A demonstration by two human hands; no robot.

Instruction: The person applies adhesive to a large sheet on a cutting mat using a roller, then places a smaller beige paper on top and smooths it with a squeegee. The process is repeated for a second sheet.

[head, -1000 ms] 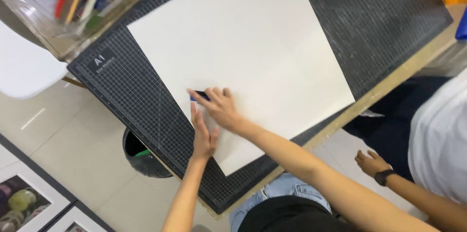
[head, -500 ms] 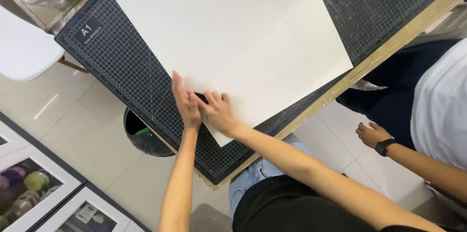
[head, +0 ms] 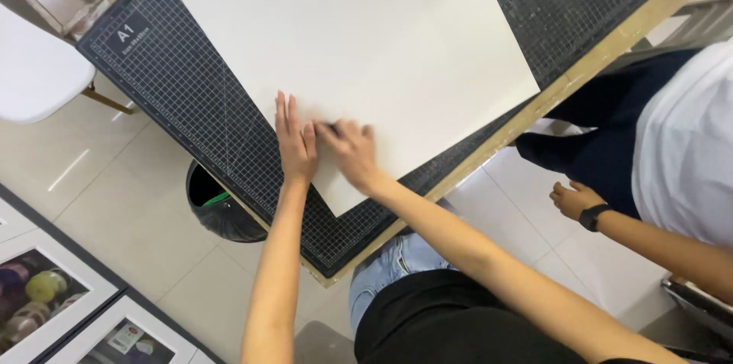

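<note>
While the left hand [head: 295, 143] lies flat on the sheet [head: 359, 36], the right hand's [head: 353, 150] blurred fingers hide a dark tool [head: 330, 127].

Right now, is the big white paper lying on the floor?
No, the white paper lies flat on a dark cutting mat on the table, with the left hand and right hand pressing on it.
</note>
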